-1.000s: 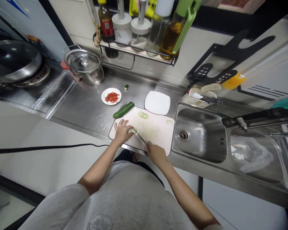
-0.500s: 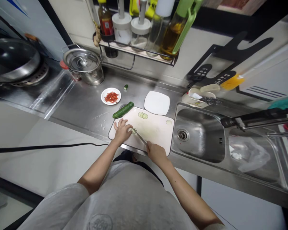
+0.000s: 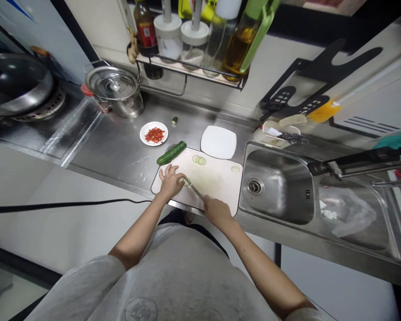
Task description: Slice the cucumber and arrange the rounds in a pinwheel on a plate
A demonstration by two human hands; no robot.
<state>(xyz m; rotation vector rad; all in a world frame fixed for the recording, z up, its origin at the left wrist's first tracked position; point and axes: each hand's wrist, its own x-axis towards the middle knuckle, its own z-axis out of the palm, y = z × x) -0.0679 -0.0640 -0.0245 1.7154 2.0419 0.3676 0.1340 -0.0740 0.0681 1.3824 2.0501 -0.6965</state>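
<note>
Lying cut are slices (image 3: 202, 161), another piece (image 3: 187, 182) pinched by left hand (image 3: 171, 182), knife (image 3: 197, 192) gripped by right hand (image 3: 218, 211), cucumber (image 3: 171, 153) seemingly left unsliced.

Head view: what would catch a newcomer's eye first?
Probably the green cucumber at the far left corner of the pale cutting board. Next, the red chopped pieces on a white plate beyond it. Then the knife in the right hand, its tip at a cucumber piece by the left hand.

steel worktop (image 3: 120, 142) | near back edge, left: lidded pot (image 3: 118, 91), red-lidded jar (image 3: 99, 104) | mid-depth: round plate (image 3: 143, 135) | toward back edge: cucumber stub (image 3: 174, 120), white square plate (image 3: 218, 142) | at front edge: cutting board (image 3: 217, 187)
</note>
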